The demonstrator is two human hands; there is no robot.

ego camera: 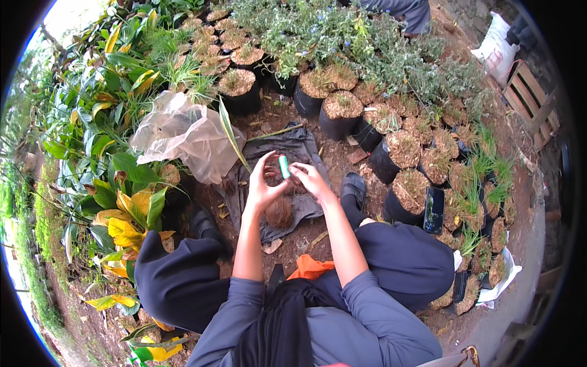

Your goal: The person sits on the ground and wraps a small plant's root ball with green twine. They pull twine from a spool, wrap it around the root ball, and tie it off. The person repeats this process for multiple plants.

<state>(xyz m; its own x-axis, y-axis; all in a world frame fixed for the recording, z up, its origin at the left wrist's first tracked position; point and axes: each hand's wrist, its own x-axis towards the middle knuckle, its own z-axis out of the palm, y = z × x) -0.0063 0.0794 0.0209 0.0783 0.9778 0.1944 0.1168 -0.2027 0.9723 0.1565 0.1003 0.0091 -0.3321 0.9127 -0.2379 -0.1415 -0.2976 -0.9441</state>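
Note:
A small green cylinder, perhaps a spool of thread [284, 167], stands out between my hands above a dark plastic sheet on the soil. My right hand [310, 180] has its fingertips at the spool's side and seems to hold it. Beside it on the left, my left hand [267, 182] is curved with thumb and fingers apart; whether it grips a strand is too small to tell. Below the hands, a brown fibrous ball [279, 213] rests on the dark plastic sheet [305, 140].
A crumpled clear plastic sheet [183, 137] lies at the left beside leafy plants. Black grow bags [340, 120] curve around the front and right, with a phone [434, 210] on some. An orange cloth [312, 267] is near my lap. Another person [412, 16] is at the top.

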